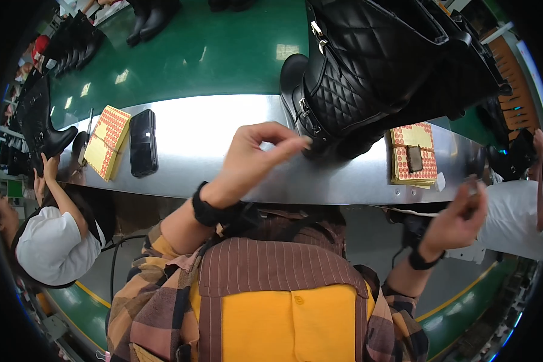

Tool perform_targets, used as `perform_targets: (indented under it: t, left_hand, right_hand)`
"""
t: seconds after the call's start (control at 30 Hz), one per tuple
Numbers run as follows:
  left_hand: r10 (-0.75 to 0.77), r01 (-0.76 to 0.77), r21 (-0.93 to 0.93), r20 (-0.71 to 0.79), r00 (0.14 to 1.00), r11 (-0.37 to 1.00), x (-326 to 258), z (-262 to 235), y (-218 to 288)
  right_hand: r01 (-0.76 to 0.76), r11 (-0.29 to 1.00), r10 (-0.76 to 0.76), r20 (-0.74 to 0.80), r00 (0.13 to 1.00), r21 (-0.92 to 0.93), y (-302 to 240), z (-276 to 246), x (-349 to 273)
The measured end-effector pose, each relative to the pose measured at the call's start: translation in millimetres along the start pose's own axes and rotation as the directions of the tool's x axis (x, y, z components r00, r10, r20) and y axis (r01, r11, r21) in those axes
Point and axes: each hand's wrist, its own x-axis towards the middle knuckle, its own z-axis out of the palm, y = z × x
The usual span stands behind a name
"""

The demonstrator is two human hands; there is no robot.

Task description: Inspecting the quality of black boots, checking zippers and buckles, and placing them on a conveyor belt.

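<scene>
A pair of tall black quilted boots [350, 78] with straps and metal buckles stands at the metal edge of the table, in front of me to the right. My left hand [250, 160] is just left of the boots, thumb and forefinger closed in a pinch; anything between them is too small to name. Off to the right, beyond the table's front edge, my right hand [455, 220] has its fingers curled together around something I cannot make out. Nearest to it lies a banded stack of red-and-yellow sticker sheets [402, 137], with a small dark block [414, 159] on top.
Another sticker stack [107, 142] and a black phone [143, 145] lie on the table's left. A green belt [223, 54] carries more black boots [154, 21] behind. Co-workers sit at my left [57, 244] and right [513, 208], the left one handling a black boot [41, 117].
</scene>
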Motion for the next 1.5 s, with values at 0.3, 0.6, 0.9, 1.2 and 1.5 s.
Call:
perform_targets:
  t: [0.3,0.6,0.9,1.2,1.5]
  left_hand:
    - [0.114,0.098,0.403,-0.470,0.875,0.910,9.4,-79.6,-25.8]
    - [0.406,-0.283,0.587,-0.087,0.910,0.759,18.4,18.3,-44.2]
    - [0.408,-0.310,0.462,-0.126,0.904,0.831,54.9,30.4,-43.1]
    - [0.401,-0.361,0.198,-0.231,0.886,0.911,62.7,1.0,-42.5]
    - [0.239,-0.342,-0.129,-0.493,0.837,0.931,34.1,-43.1,-9.4]
  right_hand:
    - [0.126,0.900,0.247,0.726,0.642,-0.418,257.5,38.9,64.6]
    - [-0.548,0.800,-0.019,0.923,0.383,0.244,142.8,54.8,26.2]
    - [-0.367,0.870,0.049,0.684,0.728,0.328,-4.1,126.0,-64.6]
    - [-0.410,0.902,0.275,0.548,0.790,0.138,-32.6,158.6,-61.5]
    - [-0.714,0.428,0.465,0.542,0.700,0.554,37.9,111.4,-51.5]
